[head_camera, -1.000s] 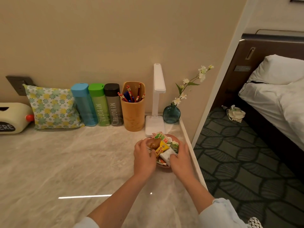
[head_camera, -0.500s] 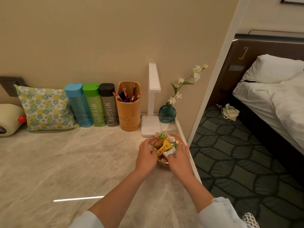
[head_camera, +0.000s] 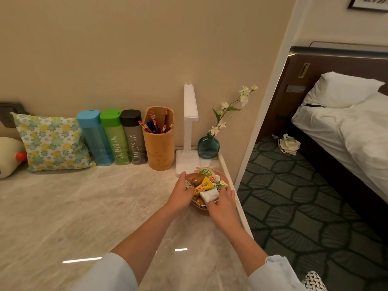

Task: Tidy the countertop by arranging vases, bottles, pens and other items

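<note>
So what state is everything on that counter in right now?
Dish: heaped with snacks, cupped by left hand and right hand.
Bottles: upright, capped.
Pen cup: upright, holding pencils.
Lamp: unlit.
Vase: upright, holding flowers.
Cushion: leaning on wall.

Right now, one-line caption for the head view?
Left hand and right hand hold a pink snack dish near the countertop edge, before a white lamp.
</note>
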A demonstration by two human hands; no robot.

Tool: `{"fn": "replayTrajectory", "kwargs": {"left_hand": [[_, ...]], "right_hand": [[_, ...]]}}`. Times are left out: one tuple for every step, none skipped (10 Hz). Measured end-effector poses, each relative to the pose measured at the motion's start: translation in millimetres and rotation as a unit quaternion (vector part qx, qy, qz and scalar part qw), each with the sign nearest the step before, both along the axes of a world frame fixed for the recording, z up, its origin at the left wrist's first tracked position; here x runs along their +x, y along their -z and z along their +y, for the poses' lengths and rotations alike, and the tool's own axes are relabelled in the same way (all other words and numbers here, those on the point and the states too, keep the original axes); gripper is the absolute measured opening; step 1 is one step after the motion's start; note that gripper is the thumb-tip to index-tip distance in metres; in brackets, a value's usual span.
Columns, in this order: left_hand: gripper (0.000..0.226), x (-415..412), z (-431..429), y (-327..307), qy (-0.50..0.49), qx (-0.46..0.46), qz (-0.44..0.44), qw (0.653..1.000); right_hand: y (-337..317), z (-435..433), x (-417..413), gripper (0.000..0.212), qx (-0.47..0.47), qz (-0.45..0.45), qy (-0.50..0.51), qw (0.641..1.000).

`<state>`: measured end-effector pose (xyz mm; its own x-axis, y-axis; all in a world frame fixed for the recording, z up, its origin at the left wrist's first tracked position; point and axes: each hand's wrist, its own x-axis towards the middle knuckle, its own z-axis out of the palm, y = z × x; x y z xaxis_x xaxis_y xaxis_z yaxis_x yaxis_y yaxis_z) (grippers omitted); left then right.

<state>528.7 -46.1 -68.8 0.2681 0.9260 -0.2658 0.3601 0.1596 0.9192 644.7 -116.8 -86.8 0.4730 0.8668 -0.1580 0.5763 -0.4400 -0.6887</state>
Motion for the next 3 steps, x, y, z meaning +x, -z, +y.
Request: {"fn": "replayTrajectory", "kwargs": {"left_hand": [[0.065,0.9,1.8,0.4,-0.003,0.000,0.002,1.000],[0.067,1.2,-2.8,1.1,-0.006,0.007,-0.001,1.000],[0.067,3.4,-3.4,3.5,-0.032,0.011,-0.016,0.999]], "right_hand": [[-0.6,-1.5,2.3,0.068,-0.005,0.010,-0.003,1.000],[-3.1,-5.0,4.4,0.063,0.036,0.004,-0.007,0.999],[-7.6,-5.7,6.5,0.069,0.075,0.024,-0.012,0.997]]}}
